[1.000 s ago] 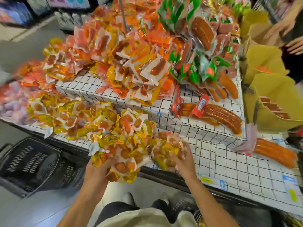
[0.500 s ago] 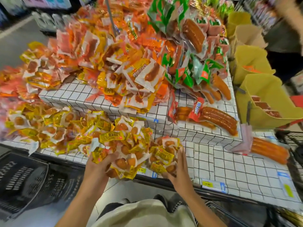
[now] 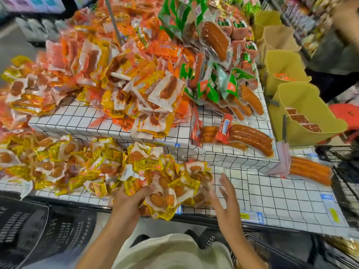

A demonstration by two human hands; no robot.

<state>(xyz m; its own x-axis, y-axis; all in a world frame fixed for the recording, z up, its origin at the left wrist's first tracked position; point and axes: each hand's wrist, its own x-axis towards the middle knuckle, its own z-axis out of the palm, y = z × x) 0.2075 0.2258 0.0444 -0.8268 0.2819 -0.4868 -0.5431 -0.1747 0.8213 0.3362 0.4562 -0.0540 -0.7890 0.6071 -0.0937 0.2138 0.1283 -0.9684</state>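
The left hand [image 3: 130,199] grips a bunch of yellow snack packets [image 3: 165,193] at the table's [image 3: 281,195] near edge. The right hand [image 3: 225,200], fingers spread, is just right of them. A black basket [image 3: 29,230] sits left of the left hand. Beyond both hands, heaped orange packets [image 3: 136,74] and large sausages [image 3: 250,136] block the way.

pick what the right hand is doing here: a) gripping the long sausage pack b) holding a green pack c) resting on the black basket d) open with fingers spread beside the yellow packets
d: the right hand is open with its fingers spread at the right edge of the pile of yellow packets, while the left hand grips a bunch of them at the table's front edge.
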